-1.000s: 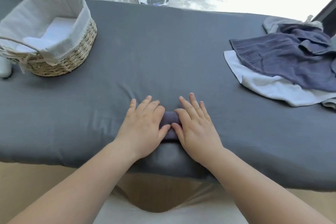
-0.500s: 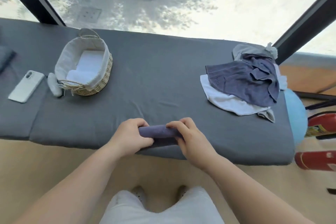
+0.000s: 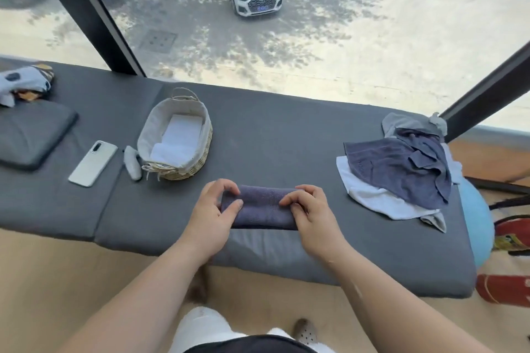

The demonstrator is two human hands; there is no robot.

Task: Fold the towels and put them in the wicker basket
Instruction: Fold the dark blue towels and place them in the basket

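Note:
A folded dark blue towel (image 3: 259,206) sits near the front edge of the grey padded bench (image 3: 286,140). My left hand (image 3: 213,215) grips its left end, thumb and fingers curled round it. My right hand (image 3: 311,213) pinches its right end. The wicker basket (image 3: 187,165) with a white cloth liner stands to the back left of my hands, with folded white towels (image 3: 179,137) inside. A heap of unfolded towels (image 3: 401,169), dark blue on top of white and grey ones, lies at the bench's right end.
A white phone (image 3: 93,163) and a small grey object (image 3: 132,162) lie left of the basket. A dark cushion (image 3: 28,135) and patterned cloth (image 3: 23,86) sit at far left. A blue ball (image 3: 476,221) and red fire extinguishers (image 3: 504,289) stand right of the bench. Window glass lies behind.
My hands went from pressing flat on the small folded towel to gripping its two ends. The towel now shows as a wider folded band. The view pulled back and up.

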